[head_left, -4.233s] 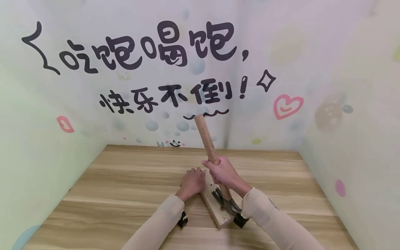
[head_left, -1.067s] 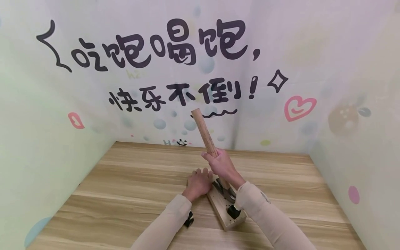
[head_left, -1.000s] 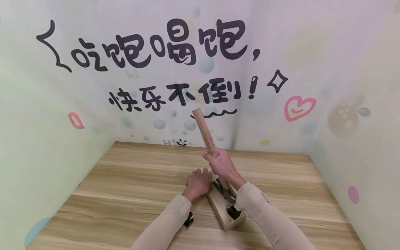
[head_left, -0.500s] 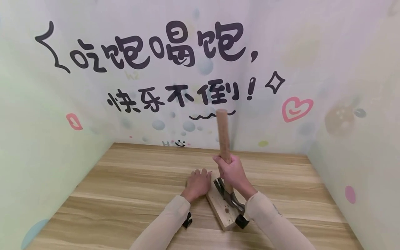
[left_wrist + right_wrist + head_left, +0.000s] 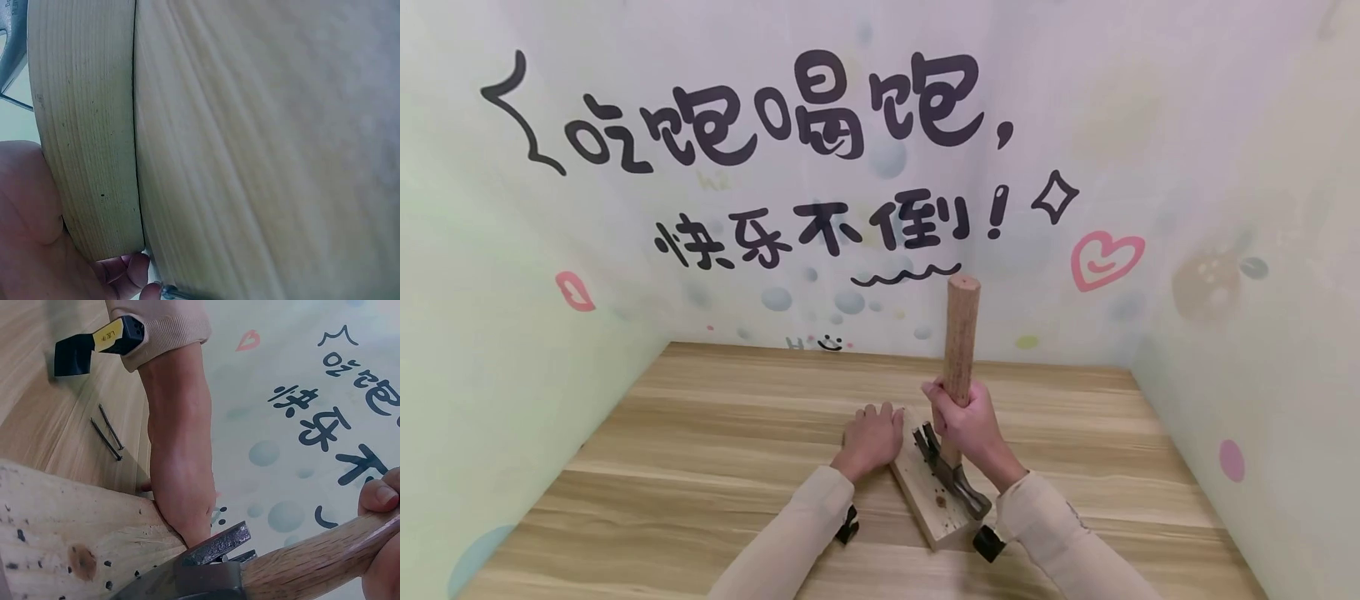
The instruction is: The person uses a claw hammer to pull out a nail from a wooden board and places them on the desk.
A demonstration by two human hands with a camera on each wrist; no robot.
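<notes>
My left hand (image 5: 871, 439) grips the far end of a pale wooden board (image 5: 921, 492), with its fingers bent round the end in the left wrist view. My right hand (image 5: 973, 425) holds a claw hammer (image 5: 961, 350) around its wooden handle, which stands nearly upright. The dark hammer head (image 5: 953, 479) lies over the board, claw pointing away from me and striking face towards me. Small dark spots and a brown knot (image 5: 82, 561) mark the board. Whether the claw hooks a nail cannot be made out.
Two dark nails (image 5: 105, 439) lie on the wood-grain table (image 5: 700, 467) to the left of the board. Black wrist devices (image 5: 988, 543) hang beneath both sleeves. Pale printed walls (image 5: 760, 183) enclose the table at the back and sides.
The hammer handle has swung from leaning left to nearly upright, and my right hand has moved right and slightly down with it. My left hand keeps its place on the board.
</notes>
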